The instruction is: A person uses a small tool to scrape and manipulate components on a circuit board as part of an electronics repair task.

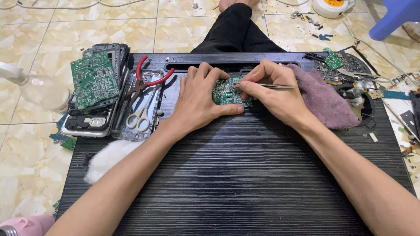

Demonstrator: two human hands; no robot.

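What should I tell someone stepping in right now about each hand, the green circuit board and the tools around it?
Left hand: flat on the black ribbed work board, pinning the small green circuit board.
Right hand: pinching thin metal tweezers, tips at the board's top edge.
Nearby: mauve cloth at right; red-handled pliers and white-handled scissors at left, beside a stack of phone frames topped by a larger green board; white cotton wad.
Done: cannot tell.
Left: tweezer work on the small board is under way.

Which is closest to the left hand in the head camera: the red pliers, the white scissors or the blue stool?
1. Red pliers, just left of the left hand.
2. White scissors, lower left.
3. Blue stool, far top right.
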